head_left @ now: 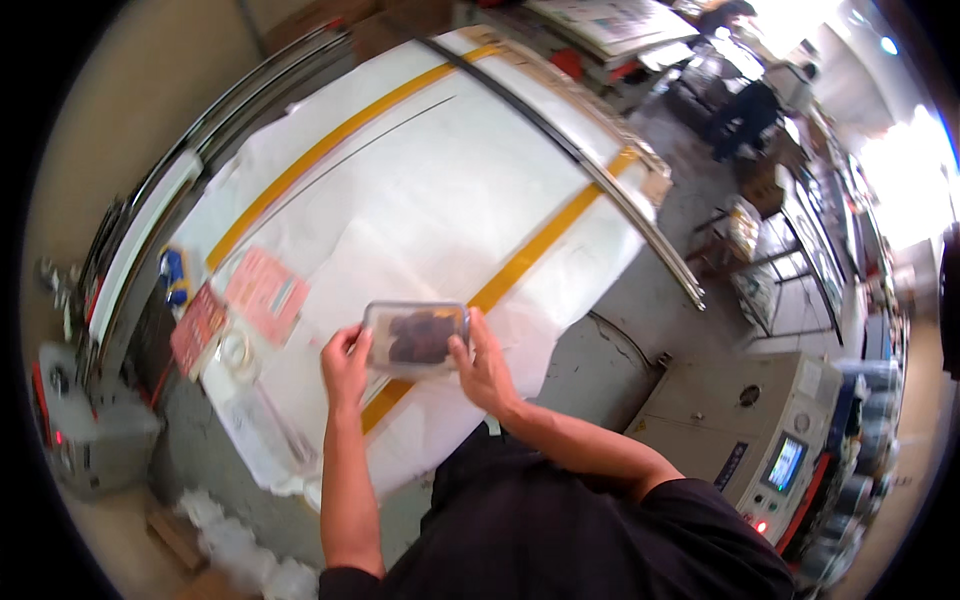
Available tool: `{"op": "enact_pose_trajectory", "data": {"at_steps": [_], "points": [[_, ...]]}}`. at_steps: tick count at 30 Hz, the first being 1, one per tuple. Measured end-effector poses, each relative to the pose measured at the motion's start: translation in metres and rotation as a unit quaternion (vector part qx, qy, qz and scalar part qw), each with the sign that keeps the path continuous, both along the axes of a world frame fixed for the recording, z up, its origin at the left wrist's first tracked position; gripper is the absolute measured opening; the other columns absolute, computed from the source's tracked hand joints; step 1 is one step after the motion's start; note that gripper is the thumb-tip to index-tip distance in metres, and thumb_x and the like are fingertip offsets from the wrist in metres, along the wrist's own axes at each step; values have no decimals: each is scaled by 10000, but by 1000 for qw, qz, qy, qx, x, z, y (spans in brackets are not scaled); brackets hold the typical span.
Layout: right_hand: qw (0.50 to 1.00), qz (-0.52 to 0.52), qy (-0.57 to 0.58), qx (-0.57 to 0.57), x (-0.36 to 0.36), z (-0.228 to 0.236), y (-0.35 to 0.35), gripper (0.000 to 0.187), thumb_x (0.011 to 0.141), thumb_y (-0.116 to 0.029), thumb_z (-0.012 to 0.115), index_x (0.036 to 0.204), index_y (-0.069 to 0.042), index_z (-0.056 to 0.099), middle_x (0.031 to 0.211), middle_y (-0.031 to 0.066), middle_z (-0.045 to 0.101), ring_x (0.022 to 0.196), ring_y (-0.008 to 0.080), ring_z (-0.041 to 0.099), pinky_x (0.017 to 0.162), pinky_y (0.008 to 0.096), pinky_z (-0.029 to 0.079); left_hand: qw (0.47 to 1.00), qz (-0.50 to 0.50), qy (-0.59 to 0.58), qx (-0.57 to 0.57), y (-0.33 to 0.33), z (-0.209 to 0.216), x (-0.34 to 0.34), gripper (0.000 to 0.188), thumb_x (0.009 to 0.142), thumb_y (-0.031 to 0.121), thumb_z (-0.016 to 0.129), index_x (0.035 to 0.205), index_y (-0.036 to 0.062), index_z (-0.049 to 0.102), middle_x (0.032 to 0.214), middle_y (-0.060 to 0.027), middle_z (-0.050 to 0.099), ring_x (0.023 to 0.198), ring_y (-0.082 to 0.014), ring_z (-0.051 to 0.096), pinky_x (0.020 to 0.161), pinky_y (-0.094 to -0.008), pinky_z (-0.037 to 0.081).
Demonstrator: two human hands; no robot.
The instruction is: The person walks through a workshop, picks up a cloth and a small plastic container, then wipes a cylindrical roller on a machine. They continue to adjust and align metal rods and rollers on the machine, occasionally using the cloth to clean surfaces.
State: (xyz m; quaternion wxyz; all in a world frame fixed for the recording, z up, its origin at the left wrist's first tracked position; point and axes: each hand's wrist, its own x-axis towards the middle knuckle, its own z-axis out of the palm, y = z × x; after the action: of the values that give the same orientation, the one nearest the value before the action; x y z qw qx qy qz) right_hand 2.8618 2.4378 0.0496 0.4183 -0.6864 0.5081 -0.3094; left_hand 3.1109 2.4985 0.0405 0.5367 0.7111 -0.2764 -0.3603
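Note:
Between my two hands is a clear plastic container [417, 366] with rounded corners, held above the near part of a white-covered table [400, 170]. Dark brown or purplish pieces show through it; what they are I cannot make out. My left hand [346, 366] grips its left side, thumb and fingers at the edge. On the opposite side my right hand [485, 368] clasps the right edge. Yellow tape strips [540, 245] run across the table covering, one passing beneath the container.
Pink printed sheets [265, 293], a red packet [198, 328] and a tape roll [234, 350] lie at the table's left. A long metal bar [640, 220] crosses the far right edge. A beige machine with a screen [787, 462] stands at right. Another person [755, 105] is in the background.

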Motion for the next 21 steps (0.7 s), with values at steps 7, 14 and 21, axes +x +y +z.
{"op": "enact_pose_trajectory", "data": {"at_steps": [7, 14, 21], "points": [[944, 35, -265, 193, -95, 142, -6, 726, 1111, -253, 660, 1733, -131, 307, 1727, 192, 400, 1503, 299, 498, 1152, 403, 502, 1000, -14, -12, 0, 12, 113, -109, 406, 1050, 178, 727, 1374, -41, 619, 1281, -127, 692, 1121, -182, 657, 988, -339, 533], [949, -66, -280, 132, -265, 161, -11, 950, 1101, -182, 672, 1761, -71, -1, 1714, 255, 386, 1458, 273, 526, 1212, 384, 421, 849, -294, -368, -238, -46, 183, -279, 1076, 839, 531, 917, 1611, -19, 408, 1627, -251, 461, 1474, -454, 492, 1230, -566, 391], [949, -202, -234, 56, -498, 135, -28, 1014, 1048, -232, 738, 1736, 16, 35, 1637, 269, 511, 1428, 286, 588, 1184, 376, 447, 703, -541, -376, -269, -145, 175, -514, 1194, 662, 409, 999, 1617, 4, 407, 1584, -279, 476, 1453, -491, 482, 1226, -610, 381]]}}
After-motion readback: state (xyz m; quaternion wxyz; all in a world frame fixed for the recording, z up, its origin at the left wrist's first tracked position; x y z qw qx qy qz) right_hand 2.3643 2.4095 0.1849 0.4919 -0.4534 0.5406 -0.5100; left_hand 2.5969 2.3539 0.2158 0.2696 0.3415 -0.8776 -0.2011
